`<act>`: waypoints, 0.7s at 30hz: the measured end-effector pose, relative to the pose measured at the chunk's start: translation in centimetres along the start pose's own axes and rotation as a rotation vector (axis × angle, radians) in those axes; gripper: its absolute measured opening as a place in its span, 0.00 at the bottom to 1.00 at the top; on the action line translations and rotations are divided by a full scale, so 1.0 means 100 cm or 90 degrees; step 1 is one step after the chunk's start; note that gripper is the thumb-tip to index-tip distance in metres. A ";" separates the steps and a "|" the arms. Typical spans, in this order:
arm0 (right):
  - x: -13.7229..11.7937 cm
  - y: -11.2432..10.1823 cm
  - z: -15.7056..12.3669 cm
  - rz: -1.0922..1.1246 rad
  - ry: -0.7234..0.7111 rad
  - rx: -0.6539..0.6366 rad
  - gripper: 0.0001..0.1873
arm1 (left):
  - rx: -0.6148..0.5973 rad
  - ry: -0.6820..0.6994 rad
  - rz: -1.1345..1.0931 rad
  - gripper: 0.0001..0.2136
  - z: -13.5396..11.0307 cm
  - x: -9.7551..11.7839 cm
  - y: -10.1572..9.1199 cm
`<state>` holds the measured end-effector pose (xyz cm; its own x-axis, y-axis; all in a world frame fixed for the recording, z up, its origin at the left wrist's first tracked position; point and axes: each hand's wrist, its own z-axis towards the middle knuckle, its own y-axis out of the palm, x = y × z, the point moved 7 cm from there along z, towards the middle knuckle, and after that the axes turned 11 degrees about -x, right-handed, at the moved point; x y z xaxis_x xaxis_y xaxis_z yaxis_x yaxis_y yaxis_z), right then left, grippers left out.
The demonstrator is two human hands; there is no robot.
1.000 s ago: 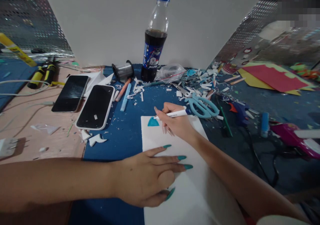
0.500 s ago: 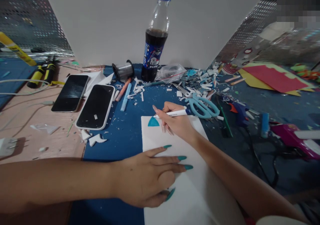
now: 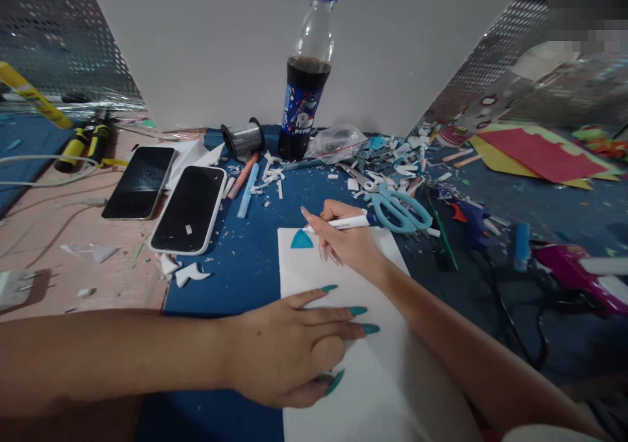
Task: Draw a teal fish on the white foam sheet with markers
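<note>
As the blue desk [image 3: 240,265] spreads beneath everything, a white sheet of paper [image 3: 377,370] lies on it, a cola bottle [image 3: 304,102] standing beyond. The left hand [image 3: 294,344] rests palm-down on the sheet, its grip released, fingers extended. Near the sheet's far edge, the right hand's [image 3: 350,246] grip is closed around a white marker [image 3: 344,222], its tip at a small blue patch [image 3: 301,240] on the paper.

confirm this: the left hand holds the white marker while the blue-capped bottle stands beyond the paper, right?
Wrong hand: the right hand holds the white marker, as the head view shows. The blue-capped bottle does stand beyond the paper.
</note>
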<state>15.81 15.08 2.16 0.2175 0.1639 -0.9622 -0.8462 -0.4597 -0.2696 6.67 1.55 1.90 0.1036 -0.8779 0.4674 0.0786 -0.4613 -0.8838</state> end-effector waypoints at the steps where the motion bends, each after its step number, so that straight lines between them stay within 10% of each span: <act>1: 0.000 0.000 0.000 0.001 -0.003 -0.003 0.26 | -0.003 0.000 0.007 0.15 0.000 0.000 0.000; 21: -0.002 0.007 0.002 0.015 -0.027 -0.067 0.27 | 0.021 0.006 0.015 0.15 0.000 0.001 -0.001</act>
<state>15.07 14.90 2.16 0.1754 0.1872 -0.9665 -0.7943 -0.5532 -0.2513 6.63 1.52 2.05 0.0968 -0.8899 0.4458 0.1086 -0.4358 -0.8934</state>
